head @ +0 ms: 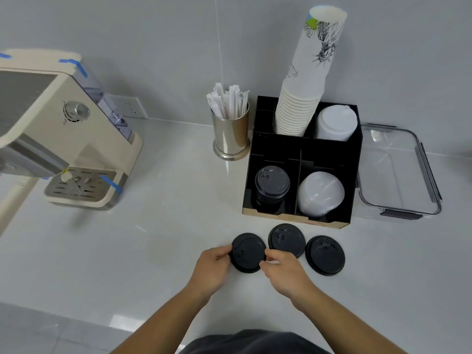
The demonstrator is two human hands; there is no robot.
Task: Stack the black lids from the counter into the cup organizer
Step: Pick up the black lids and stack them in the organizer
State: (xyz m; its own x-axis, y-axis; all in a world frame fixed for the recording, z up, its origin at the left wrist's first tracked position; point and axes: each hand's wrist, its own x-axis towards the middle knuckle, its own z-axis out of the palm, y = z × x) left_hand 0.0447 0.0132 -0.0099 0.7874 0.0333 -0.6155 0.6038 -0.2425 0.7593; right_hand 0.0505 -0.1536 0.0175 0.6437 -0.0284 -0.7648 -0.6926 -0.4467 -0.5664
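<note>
Three black lids lie on the white counter in front of the black cup organizer (304, 152). My left hand (213, 268) pinches the left rim of the left lid (248, 252), and my right hand (286, 270) pinches its right rim. The middle lid (286, 240) and the right lid (325, 254) lie flat and untouched. A stack of black lids (272, 186) sits in the organizer's front left compartment.
The organizer also holds clear dome lids (320, 192), white lids (335, 122) and a tall stack of paper cups (304, 80). A metal cup of wrapped stirrers (231, 131) stands to its left, a coffee machine (63, 134) at far left, a clear container (398, 169) at right.
</note>
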